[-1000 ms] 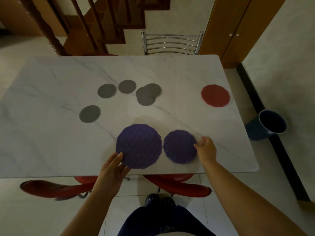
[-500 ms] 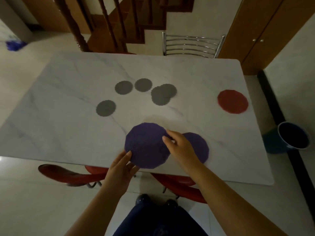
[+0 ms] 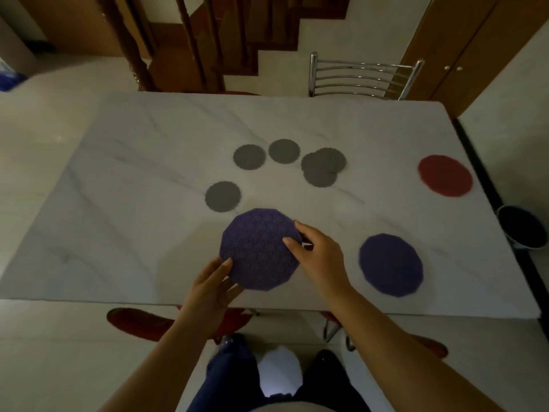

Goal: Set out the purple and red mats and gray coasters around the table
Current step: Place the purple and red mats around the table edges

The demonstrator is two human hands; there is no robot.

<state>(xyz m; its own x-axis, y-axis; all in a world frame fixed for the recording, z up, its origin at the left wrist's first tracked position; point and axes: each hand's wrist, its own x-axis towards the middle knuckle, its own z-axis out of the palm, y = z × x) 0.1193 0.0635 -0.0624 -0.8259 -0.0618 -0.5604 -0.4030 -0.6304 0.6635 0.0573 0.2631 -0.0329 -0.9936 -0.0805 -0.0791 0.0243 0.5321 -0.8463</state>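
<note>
white marble table fills the room's middle, a metal chair and wooden stairs beyond. five gray coasters lie mid-table, red mat far right, small purple mat near the front edge. left hand and right hand pinch the large purple mat by opposite edges

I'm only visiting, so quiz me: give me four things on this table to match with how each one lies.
1 large purple mat
2 small purple mat
3 red mat
4 rightmost gray coasters

A overlapping each other
B flat, untouched, near front edge of table
C gripped by left hand and right hand
D alone by the right edge

Pairs: 1-C, 2-B, 3-D, 4-A
</note>
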